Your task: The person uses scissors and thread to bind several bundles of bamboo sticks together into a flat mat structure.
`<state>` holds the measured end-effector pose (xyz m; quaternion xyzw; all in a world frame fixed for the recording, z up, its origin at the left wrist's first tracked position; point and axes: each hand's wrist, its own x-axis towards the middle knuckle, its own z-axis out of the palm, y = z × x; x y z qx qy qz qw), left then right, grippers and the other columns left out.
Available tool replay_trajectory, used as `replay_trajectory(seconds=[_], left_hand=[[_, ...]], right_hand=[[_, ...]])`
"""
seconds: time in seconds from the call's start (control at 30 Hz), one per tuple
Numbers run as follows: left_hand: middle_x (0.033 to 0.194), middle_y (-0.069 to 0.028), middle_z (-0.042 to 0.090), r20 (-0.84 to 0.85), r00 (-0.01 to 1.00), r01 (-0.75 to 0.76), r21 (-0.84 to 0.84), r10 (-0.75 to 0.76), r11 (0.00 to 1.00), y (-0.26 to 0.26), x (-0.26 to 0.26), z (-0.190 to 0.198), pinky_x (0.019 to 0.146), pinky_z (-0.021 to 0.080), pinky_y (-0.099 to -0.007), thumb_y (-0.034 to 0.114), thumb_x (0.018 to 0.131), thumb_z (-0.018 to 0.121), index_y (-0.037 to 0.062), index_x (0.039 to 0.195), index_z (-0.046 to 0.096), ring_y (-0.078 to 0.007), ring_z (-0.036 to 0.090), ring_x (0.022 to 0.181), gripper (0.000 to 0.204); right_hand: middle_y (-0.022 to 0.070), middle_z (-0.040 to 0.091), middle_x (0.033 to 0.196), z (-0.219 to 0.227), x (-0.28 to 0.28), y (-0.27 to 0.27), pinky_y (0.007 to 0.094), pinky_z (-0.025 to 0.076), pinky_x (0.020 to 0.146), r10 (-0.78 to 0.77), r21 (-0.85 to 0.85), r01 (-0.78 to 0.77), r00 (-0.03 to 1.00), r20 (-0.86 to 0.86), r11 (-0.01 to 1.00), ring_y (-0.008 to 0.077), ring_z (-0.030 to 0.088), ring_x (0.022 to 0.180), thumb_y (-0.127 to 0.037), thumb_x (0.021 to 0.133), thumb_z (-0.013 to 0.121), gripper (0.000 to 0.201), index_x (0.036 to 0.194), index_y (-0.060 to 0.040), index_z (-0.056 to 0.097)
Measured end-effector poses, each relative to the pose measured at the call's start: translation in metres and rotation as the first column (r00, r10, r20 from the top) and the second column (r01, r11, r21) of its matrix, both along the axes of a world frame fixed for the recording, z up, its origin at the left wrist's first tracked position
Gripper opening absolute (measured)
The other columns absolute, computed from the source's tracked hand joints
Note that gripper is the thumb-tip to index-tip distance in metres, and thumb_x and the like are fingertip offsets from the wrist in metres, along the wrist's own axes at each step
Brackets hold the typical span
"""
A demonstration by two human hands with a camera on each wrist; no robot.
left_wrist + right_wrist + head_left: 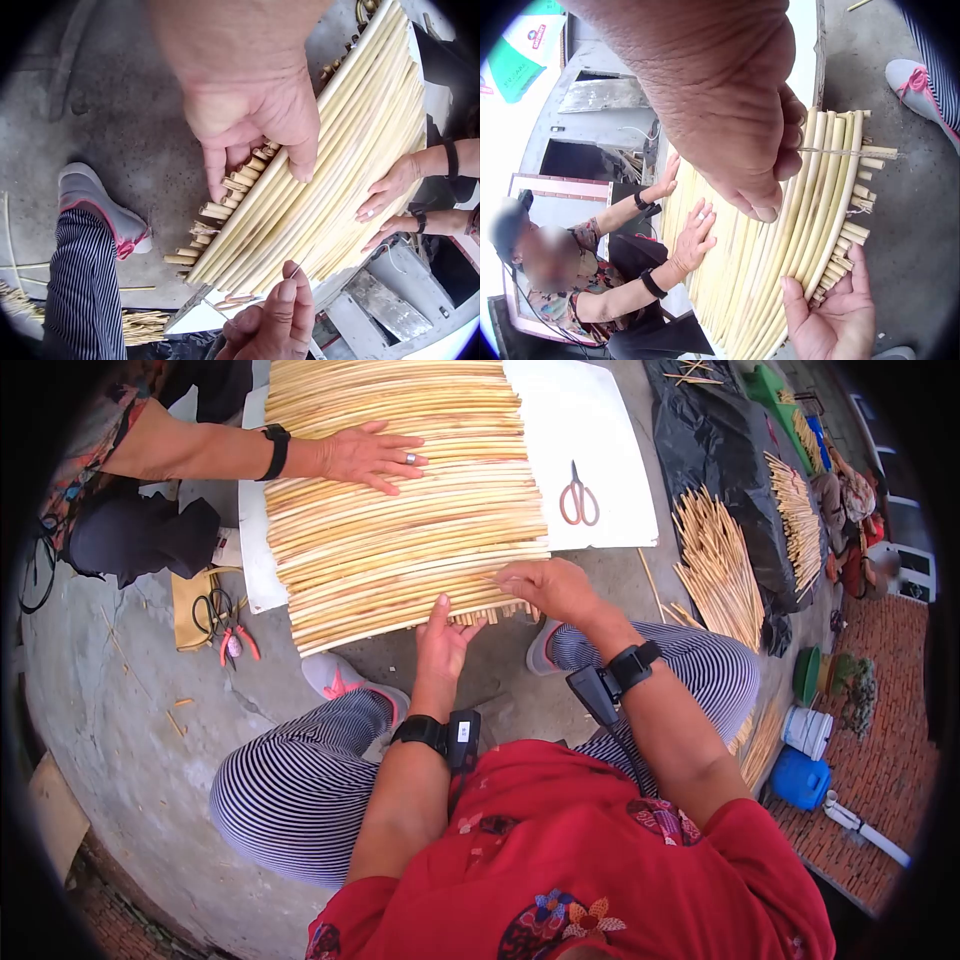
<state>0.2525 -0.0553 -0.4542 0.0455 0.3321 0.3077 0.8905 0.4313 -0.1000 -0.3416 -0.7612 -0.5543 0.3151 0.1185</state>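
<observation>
A mat of pale stalks [400,510] lies side by side on a white board [610,450]. At its near edge my left hand [440,650] grips the outer stalks, thumb on top and fingers beneath, where short stalk ends [240,180] stick out below. My right hand [550,590] pinches a thin needle-like piece [300,264] over the mat, right of the left hand; in the right wrist view a twisted cord [832,152] runs from its fingers across the edge stalks. Another person's hand [375,458] rests flat on the far part of the mat.
Scissors [578,500] lie on the board's right part. Red-handled pliers [238,643] and black scissors [212,610] are on the floor at left. Stalk bundles [718,560] lie on black plastic at right. The other person [562,270] sits across the mat.
</observation>
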Motion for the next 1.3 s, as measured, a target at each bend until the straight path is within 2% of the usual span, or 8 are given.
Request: replay_trajectory(seconds=[0.07, 0.13, 0.2, 0.27, 0.37, 0.6, 1.0, 1.3], left_hand=[[0.115, -0.0152, 0.056, -0.018, 1.0, -0.001, 0.01, 0.002, 1.0, 0.0, 0.0, 0.001, 0.085, 0.051, -0.0482, 0.024, 0.088, 0.059, 0.0021, 0.121, 0.047, -0.0284, 0.058, 0.103, 0.041], [0.114, -0.0138, 0.057, -0.009, 1.0, -0.002, 0.0, 0.002, 1.0, 0.0, 0.001, 0.002, 0.083, 0.052, -0.0476, 0.023, 0.087, 0.061, 0.003, 0.121, 0.047, -0.027, 0.059, 0.101, 0.041], [0.113, -0.0128, 0.057, -0.003, 1.0, 0.0, -0.009, 0.0, 1.0, 0.001, 0.001, 0.0, 0.082, 0.052, -0.0471, 0.023, 0.087, 0.061, 0.0039, 0.121, 0.047, -0.0261, 0.059, 0.1, 0.041], [0.114, -0.0122, 0.057, 0.001, 1.0, 0.009, -0.014, -0.009, 1.0, 0.001, 0.001, -0.003, 0.082, 0.052, -0.0468, 0.023, 0.087, 0.061, 0.0049, 0.121, 0.048, -0.0255, 0.059, 0.1, 0.041], [0.114, -0.0111, 0.057, -0.01, 1.0, -0.006, -0.028, 0.006, 1.0, 0.0, 0.002, -0.001, 0.083, 0.052, -0.0466, 0.023, 0.086, 0.062, 0.0067, 0.121, 0.048, -0.0249, 0.059, 0.1, 0.041], [0.114, -0.0109, 0.057, -0.028, 1.0, 0.009, -0.062, -0.01, 0.998, 0.001, 0.004, -0.004, 0.086, 0.051, -0.0469, 0.023, 0.086, 0.062, 0.0068, 0.12, 0.048, -0.0245, 0.059, 0.101, 0.04], [0.111, -0.0105, 0.058, -0.025, 1.0, 0.018, -0.026, -0.019, 0.999, 0.0, 0.002, -0.001, 0.085, 0.051, -0.0465, 0.02, 0.088, 0.06, 0.0056, 0.119, 0.049, -0.0239, 0.06, 0.099, 0.036], [0.113, -0.0108, 0.058, -0.015, 1.0, 0.026, -0.031, -0.027, 0.999, 0.001, 0.001, 0.0, 0.086, 0.051, -0.0467, 0.02, 0.088, 0.059, 0.0061, 0.121, 0.047, -0.0245, 0.06, 0.1, 0.038]], right_hand=[[0.007, 0.064, 0.083, -0.007, -0.003, 0.01, 0.0314, 0.048, 0.066, -0.119, 0.07, 0.13, 0.983, -0.142, 0.989, 0.0174, 0.063, 0.075, -0.033, 0.09, 0.053, 0.025, 0.097, -0.0103, 0.061], [0.0068, 0.064, 0.084, -0.012, -0.008, 0.021, 0.0296, 0.048, 0.066, -0.283, 0.016, 0.318, 0.864, -0.415, 0.948, 0.0141, 0.061, 0.077, -0.035, 0.091, 0.052, 0.028, 0.096, -0.0086, 0.058], [0.0064, 0.064, 0.086, -0.019, -0.014, 0.03, 0.0283, 0.048, 0.067, -0.415, -0.107, 0.453, 0.662, -0.624, 0.885, 0.0127, 0.06, 0.079, -0.037, 0.092, 0.051, 0.029, 0.096, -0.0084, 0.055], [0.0056, 0.064, 0.09, -0.025, -0.018, 0.035, 0.0275, 0.049, 0.068, -0.519, -0.273, 0.523, 0.41, -0.75, 0.807, 0.0129, 0.06, 0.08, -0.038, 0.092, 0.051, 0.029, 0.097, -0.0096, 0.054], [0.0071, 0.065, 0.093, -0.048, -0.02, 0.037, 0.0293, 0.05, 0.069, -0.598, -0.35, 0.524, 0.437, -0.672, 0.776, 0.0156, 0.062, 0.079, -0.033, 0.093, 0.048, 0.026, 0.1, -0.0081, 0.053], [0.0057, 0.065, 0.092, -0.053, -0.015, 0.041, 0.0274, 0.051, 0.068, -0.589, -0.358, 0.494, 0.47, -0.657, 0.793, 0.014, 0.062, 0.08, -0.035, 0.092, 0.052, 0.026, 0.099, -0.0105, 0.055], [0.0057, 0.065, 0.092, -0.055, -0.014, 0.036, 0.0246, 0.049, 0.064, -0.589, -0.367, 0.491, 0.444, -0.675, 0.79, 0.0118, 0.063, 0.08, -0.032, 0.092, 0.052, 0.022, 0.098, -0.0105, 0.054], [0.0059, 0.066, 0.091, -0.05, -0.015, 0.039, 0.0265, 0.049, 0.064, -0.614, -0.399, 0.496, 0.413, -0.672, 0.771, 0.0127, 0.062, 0.078, -0.031, 0.091, 0.053, 0.022, 0.098, -0.0098, 0.054]])
